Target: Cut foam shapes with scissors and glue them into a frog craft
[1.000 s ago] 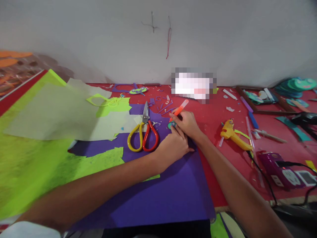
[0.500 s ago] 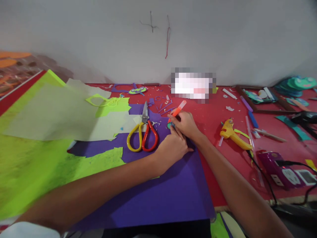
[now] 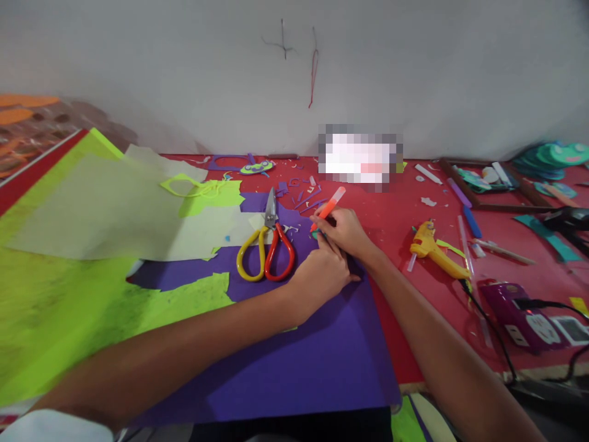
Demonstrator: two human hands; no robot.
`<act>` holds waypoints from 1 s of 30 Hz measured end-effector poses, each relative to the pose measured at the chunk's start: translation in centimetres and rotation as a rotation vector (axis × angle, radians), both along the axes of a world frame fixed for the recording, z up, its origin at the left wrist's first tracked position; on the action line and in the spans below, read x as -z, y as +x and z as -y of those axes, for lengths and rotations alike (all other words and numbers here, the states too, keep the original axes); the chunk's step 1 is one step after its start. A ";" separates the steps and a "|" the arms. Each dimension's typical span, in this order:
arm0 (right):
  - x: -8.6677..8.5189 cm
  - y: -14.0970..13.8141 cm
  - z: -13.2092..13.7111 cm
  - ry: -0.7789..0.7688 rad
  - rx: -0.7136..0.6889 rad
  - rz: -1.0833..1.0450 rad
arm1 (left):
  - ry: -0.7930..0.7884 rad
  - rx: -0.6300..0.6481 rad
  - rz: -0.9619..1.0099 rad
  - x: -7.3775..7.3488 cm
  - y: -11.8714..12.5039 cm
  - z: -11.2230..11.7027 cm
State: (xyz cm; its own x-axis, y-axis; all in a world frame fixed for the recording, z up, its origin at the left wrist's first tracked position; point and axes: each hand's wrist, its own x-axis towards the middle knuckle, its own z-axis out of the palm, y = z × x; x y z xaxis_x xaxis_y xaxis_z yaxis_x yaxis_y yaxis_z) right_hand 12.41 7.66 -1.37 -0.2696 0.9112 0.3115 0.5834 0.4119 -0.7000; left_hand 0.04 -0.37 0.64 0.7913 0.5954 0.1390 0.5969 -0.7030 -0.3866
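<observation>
Little has changed: your right hand [image 3: 348, 234] still clamps the marker [image 3: 330, 207], tip down. Your left hand [image 3: 322, 274] touches it and presses the sheet [image 3: 313, 356]; its grip is hidden.

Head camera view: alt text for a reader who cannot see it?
A right hand holds an orange marker tip-down over a purple sheet, the left hand pressed beside it. Scissors lie left, a glue gun right.

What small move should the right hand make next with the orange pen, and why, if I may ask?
Probably slide the pen tip along the edge of the teal piece: the right hand holds the tip at that piece on the purple sheet, and the left hand presses beside it.
</observation>
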 end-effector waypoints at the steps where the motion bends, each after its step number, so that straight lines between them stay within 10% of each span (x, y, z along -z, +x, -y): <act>1: 0.0 0.0 0.0 -0.002 0.000 -0.004 | -0.002 -0.001 0.004 0.0 0.0 0.0; 30: -0.1 0.1 0.3 -0.042 -0.053 -0.056 | -0.040 0.015 -0.038 -0.2 0.1 -0.2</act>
